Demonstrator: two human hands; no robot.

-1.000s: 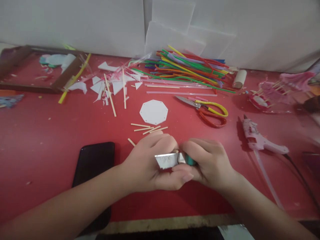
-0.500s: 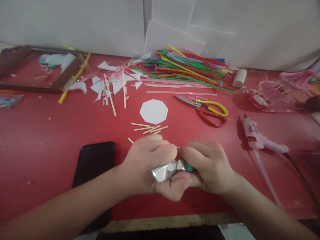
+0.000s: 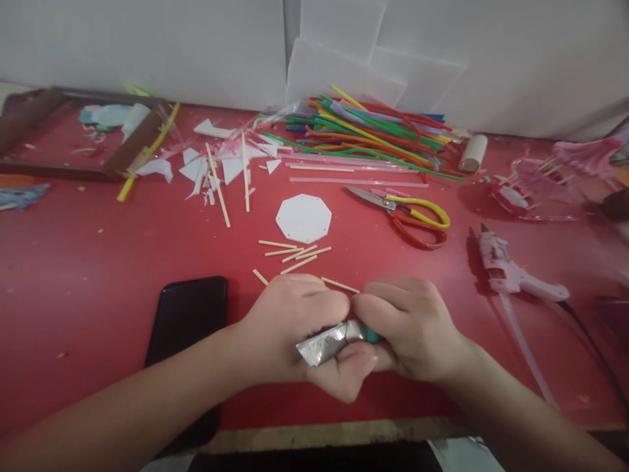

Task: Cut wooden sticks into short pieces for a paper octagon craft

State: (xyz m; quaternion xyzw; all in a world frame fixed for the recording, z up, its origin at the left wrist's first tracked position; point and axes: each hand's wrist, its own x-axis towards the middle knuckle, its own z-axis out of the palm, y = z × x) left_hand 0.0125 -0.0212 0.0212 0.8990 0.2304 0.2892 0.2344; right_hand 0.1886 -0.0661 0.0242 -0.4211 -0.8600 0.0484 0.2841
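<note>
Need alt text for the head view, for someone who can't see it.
The right hand grips a green-handled blade close to the left hand, over a red table. Beyond lie short sticks, a white octagon and scissors.

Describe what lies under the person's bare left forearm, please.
A flat, black, rectangular phone on the smooth red tabletop. Its upper part and lower right corner show; the bare left forearm covers its middle and anything else there. Whether arm and phone touch, I cannot tell.

Left of the phone (image 3: 189, 314), a hand could pass; sticks (image 3: 299, 265) obstruct ahead; scissors (image 3: 392, 205) and glue gun (image 3: 504, 274) obstruct rightward.
</note>
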